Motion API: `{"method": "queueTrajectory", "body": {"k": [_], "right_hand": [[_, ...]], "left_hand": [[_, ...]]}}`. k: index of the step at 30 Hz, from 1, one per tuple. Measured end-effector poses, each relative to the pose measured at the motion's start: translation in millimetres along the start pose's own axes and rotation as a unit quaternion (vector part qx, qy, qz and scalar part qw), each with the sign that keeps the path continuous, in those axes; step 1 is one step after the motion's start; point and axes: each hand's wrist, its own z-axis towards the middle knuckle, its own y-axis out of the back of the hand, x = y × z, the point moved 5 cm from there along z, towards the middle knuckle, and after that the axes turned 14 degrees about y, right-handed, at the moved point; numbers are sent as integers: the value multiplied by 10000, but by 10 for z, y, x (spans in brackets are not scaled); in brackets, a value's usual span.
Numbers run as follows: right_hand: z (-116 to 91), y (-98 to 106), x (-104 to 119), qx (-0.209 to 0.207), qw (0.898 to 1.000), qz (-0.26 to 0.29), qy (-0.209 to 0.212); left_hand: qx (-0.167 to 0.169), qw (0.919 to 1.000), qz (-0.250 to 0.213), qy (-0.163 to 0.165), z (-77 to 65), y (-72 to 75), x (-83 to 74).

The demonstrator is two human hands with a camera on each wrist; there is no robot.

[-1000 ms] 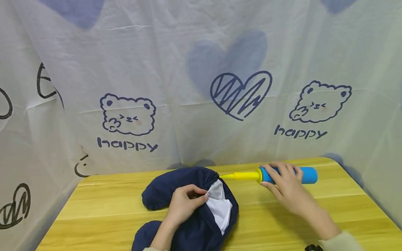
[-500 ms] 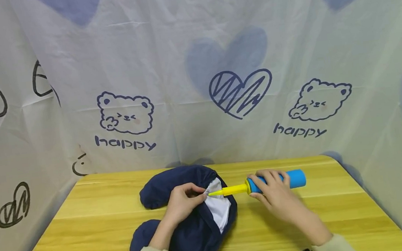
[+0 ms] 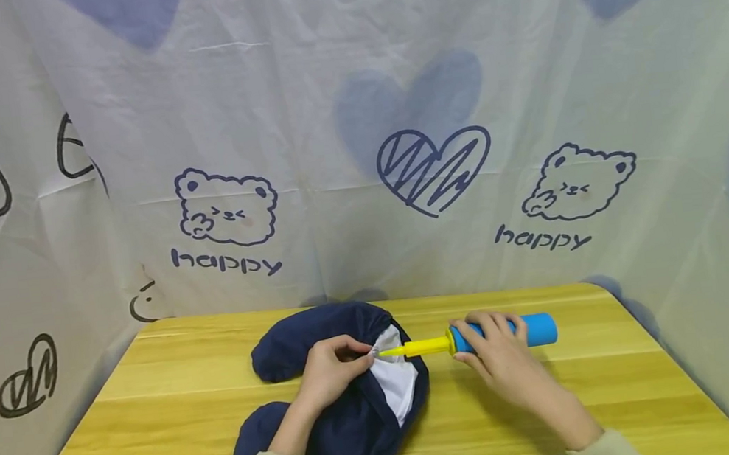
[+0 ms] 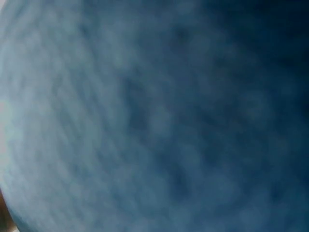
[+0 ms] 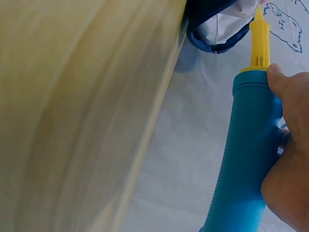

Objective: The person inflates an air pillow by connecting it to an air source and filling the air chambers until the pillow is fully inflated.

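Your right hand [image 3: 493, 347] grips pump [image 3: 483, 336], long axis horiz., nozzle pointing left w/ tip at white valve patch on pillow [image 3: 329, 402]; left hand [image 3: 332, 368] pinches there, mid-tabletop [image 3: 159, 427].

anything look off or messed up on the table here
Nothing is spilled or broken. The navy pillow cover lies limp and bunched on the table, its white lining showing where the left hand pinches it. The right hand holds the blue pump level, nozzle at that opening.
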Motion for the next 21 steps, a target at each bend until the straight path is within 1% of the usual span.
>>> {"method": "queueTrajectory", "body": {"k": [8, 14, 18, 21], "right_hand": [[-2, -13, 3, -1, 9996, -256, 70], [-11, -10, 17, -76, 9986, -443, 289], [0, -9, 39, 25, 9981, -523, 334], [12, -9, 54, 104, 9982, -525, 276]], "left_hand": [[-1, 10000, 66, -73, 1, 8, 8], [26, 10000, 59, 5, 18, 8, 7], [5, 10000, -9, 67, 24, 19, 15], [-54, 9999, -20, 95, 23, 31, 17]]}}
